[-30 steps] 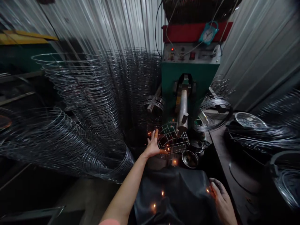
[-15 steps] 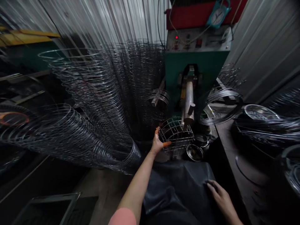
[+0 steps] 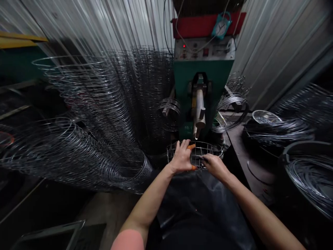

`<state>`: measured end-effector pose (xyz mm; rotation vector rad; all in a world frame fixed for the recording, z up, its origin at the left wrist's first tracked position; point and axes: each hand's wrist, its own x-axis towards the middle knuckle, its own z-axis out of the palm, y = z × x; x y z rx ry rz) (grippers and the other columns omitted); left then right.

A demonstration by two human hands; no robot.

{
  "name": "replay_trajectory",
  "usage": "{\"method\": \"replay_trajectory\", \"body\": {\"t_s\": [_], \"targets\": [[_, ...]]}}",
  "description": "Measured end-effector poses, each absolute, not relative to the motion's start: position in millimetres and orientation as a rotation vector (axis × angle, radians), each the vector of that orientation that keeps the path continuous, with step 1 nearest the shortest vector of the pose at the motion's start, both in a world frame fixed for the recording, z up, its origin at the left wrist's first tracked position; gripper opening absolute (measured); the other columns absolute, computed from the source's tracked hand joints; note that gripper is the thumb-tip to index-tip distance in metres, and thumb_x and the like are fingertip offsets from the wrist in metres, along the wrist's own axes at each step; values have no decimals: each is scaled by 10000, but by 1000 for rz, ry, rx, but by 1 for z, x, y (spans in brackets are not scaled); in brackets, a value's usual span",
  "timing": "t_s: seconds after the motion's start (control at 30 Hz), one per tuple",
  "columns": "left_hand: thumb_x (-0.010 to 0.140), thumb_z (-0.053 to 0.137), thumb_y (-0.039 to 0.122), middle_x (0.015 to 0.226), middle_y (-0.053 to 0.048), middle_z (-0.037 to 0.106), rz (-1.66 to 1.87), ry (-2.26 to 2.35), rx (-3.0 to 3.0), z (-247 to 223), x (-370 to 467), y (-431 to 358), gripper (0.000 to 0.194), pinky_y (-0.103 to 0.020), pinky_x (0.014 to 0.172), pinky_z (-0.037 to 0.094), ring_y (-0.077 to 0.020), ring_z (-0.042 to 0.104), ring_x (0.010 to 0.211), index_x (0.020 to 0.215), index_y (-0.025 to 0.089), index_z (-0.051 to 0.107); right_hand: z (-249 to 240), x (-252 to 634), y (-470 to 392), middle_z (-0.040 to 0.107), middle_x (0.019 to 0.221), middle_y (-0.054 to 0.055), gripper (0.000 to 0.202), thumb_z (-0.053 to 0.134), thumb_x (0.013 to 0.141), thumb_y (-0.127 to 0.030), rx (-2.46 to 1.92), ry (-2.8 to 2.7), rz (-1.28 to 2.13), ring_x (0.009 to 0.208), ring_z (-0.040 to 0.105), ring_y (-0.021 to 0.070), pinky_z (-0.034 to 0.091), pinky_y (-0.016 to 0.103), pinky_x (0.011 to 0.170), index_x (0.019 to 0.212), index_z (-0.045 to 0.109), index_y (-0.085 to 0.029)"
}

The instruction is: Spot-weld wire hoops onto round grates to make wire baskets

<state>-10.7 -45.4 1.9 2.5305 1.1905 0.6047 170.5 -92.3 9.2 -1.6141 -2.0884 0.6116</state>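
A round wire basket frame lies just below the tip of the metal electrode arm on the green machine. My left hand, with orange covers on thumb and a finger, grips the left side of the frame. At its near right side is my right hand, its fingers pinched together at the wires; something dark shows at the fingertips, too small to name. A black apron covers the lap beneath both hands.
Tall stacks of wire rings stand at the left. Wire coils hang beside the machine. Bundled wires and a black tub with coiled wire are at the right. A teal clock hangs above.
My right hand has moved up from the apron to the wire frame. The frame has tipped and come lower, off the electrode arm, with my left hand still on it. The view has shifted right.
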Motion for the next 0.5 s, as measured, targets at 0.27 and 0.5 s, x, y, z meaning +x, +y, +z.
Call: {"method": "replay_trajectory", "body": {"t_s": [0.27, 0.5], "targets": [[431, 780, 429, 1430, -194, 278, 521, 1256, 2397, 4, -13, -35, 968, -516, 1103, 122, -338, 221, 1343, 1275, 135, 408, -9, 181, -95, 618, 1026, 73, 270, 514, 859, -282, -1303, -2265, 531, 887, 616, 181, 490, 284, 759, 1108, 586, -208], [446, 765, 498, 1444, -201, 246, 476, 1251, 2346, -1, -10, -23, 994, -513, 1106, 114, -338, 182, 1356, 1291, 134, 387, -17, 182, -83, 640, 932, 64, 179, 479, 873, -234, -1315, -2253, 480, 807, 632, 164, 497, 259, 704, 981, 619, -205]]}}
